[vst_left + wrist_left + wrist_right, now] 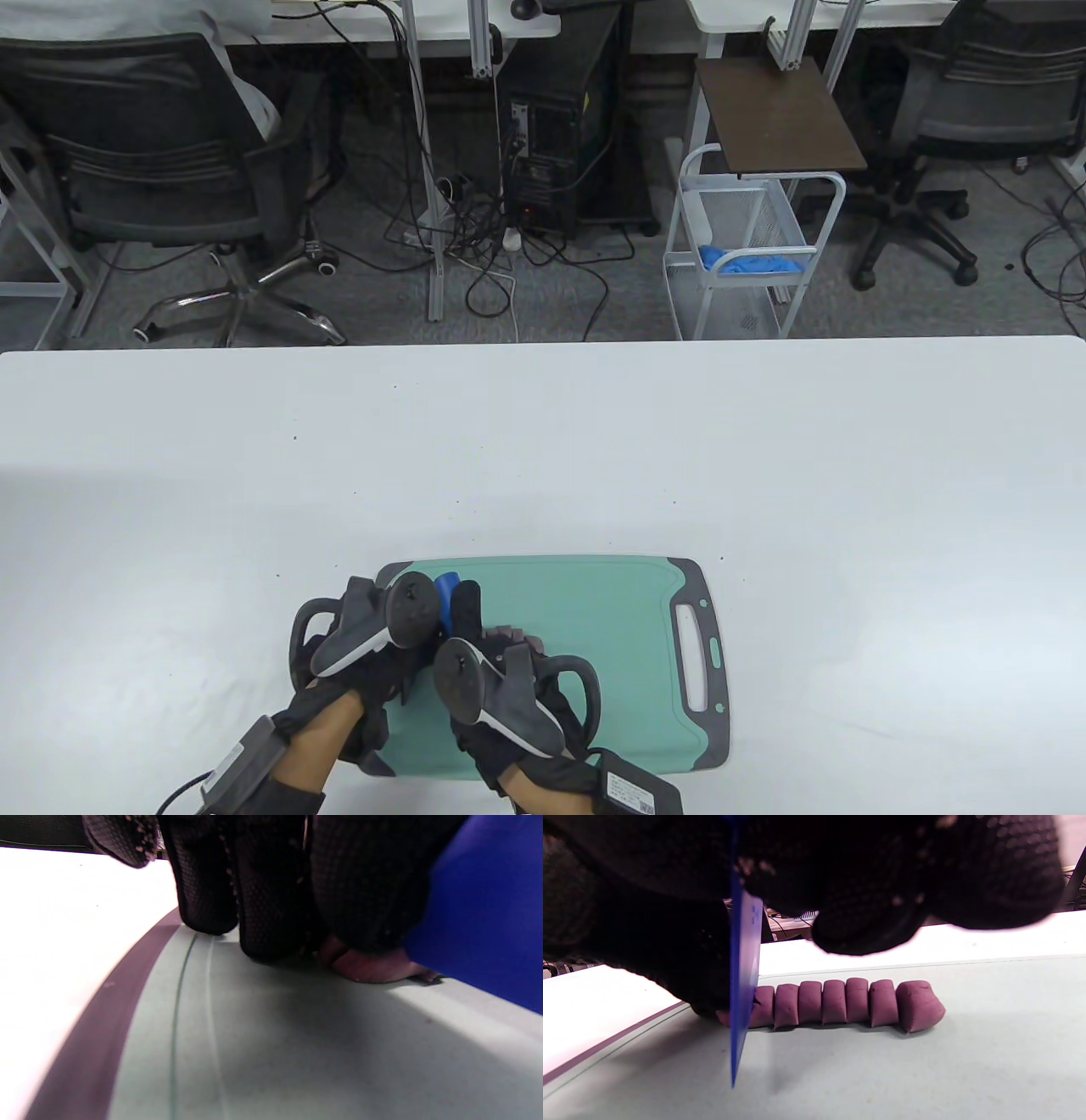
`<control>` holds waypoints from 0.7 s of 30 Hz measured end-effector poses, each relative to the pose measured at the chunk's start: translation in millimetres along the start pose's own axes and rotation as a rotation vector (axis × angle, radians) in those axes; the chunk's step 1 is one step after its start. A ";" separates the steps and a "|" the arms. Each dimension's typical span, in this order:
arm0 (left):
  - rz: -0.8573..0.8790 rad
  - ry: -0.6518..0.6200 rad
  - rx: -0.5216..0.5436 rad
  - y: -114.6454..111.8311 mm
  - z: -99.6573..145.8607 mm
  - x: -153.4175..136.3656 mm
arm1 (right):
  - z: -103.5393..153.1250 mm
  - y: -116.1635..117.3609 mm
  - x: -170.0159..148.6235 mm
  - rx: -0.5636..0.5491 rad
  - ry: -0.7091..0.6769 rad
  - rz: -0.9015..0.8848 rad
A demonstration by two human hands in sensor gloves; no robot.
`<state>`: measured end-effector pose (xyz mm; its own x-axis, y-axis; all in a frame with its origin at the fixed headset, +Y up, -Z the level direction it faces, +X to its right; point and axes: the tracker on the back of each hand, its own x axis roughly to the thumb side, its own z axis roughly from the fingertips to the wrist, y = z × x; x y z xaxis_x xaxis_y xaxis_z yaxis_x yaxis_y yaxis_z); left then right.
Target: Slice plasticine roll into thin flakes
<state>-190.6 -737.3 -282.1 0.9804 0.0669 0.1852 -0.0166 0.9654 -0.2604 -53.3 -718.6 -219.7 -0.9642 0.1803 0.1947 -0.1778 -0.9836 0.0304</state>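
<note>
Table view shows your two hands close together over the left end of the green cutting board [594,645], which lies on the white table [543,441] at its near edge; your left hand [373,628] sits at the board's left rim and your right hand [501,679] just beside it, toward the board's middle; a bit of the blue blade [445,584] shows between the trackers, and the roll itself is hidden there under your hands.

Right wrist view shows the plasticine roll [848,1003] lying flat on the board, purple, already cut into a row of thick pieces that touch one another; your right hand [840,878] holds the thin blue blade [742,984] upright, edge down, at the left end of that row, with the blade's lower tip close above the board; the fingers [865,929] curl around the blade's top, though the exact grip is lost in shadow.

Left wrist view shows your left hand's gloved fingers [263,908] bent downward and resting on the board [297,1052] near its dark border; a bare fingertip [373,967] presses on the board just beside the blue blade [488,921]; whether those fingers touch the plasticine, you cannot tell from here.

Beyond the table's far edge stand a white wire cart [747,246] and office chairs [161,170].
</note>
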 end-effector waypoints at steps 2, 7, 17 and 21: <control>0.000 0.000 0.000 0.0 0.0 0.0 | -0.5 1.2 0.4 -0.001 -0.001 0.003; -0.003 0.000 0.000 0.3 0.4 0.5 | -1.3 3.4 0.8 -0.002 -0.001 0.010; -0.003 0.000 0.000 0.3 0.4 0.5 | -2.4 6.5 2.1 -0.001 -0.002 0.024; -0.003 0.000 0.000 0.3 0.4 0.5 | -1.1 3.9 2.6 -0.003 -0.002 0.032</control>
<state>-190.2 -736.9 -281.7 0.9805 0.0639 0.1859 -0.0136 0.9655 -0.2602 -56.7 -721.9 -220.1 -0.9689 0.1490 0.1976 -0.1479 -0.9888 0.0208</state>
